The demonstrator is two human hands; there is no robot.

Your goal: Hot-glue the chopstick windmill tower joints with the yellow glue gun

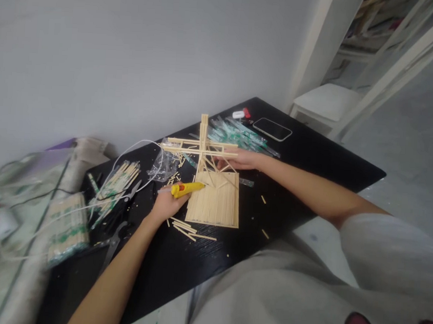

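In the head view, my left hand [168, 205] is wrapped round a yellow glue gun [187, 189]. Its nozzle points right, over the slatted base of a model built from thin wooden sticks [214, 206]. A stick post with crossing arms [202, 149] rises at the back of that base, braced by slanting sticks. Behind the braces, my right hand [238, 158] is closed on the model's stick frame; its fingertips are partly hidden by the sticks. Short cut sticks [185, 228] lie just in front of the base, near my left wrist.
On the black table [311, 172] lie a phone [272, 129], empty plastic wrappers [240, 134], an opened bundle of sticks [117, 187] and pliers [114, 243]. A packed stick bundle [69, 226] sits at left. A white cable [129, 152] loops across the left side.
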